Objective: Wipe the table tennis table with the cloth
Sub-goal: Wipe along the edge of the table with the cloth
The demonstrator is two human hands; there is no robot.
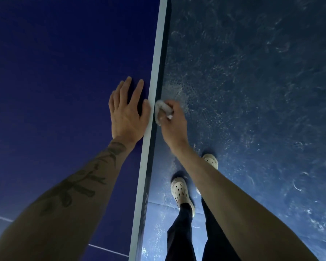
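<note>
One cloth (pixel 163 110) in curled right fingers (pixel 174 106), left fingers (pixel 126 88) seemingly flat

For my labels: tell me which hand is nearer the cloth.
Right. The right hand grips the cloth against the table edge; the left hand rests flat on the tabletop.

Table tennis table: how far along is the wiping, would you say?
Done: the dark blue table top shows no smears, though wiping cannot be confirmed. In hand: the right hand grips a crumpled white cloth against the table's dark side edge, while the left hand rests flat on top. Left: probably the rest of that edge, running both ways from the cloth.
</note>
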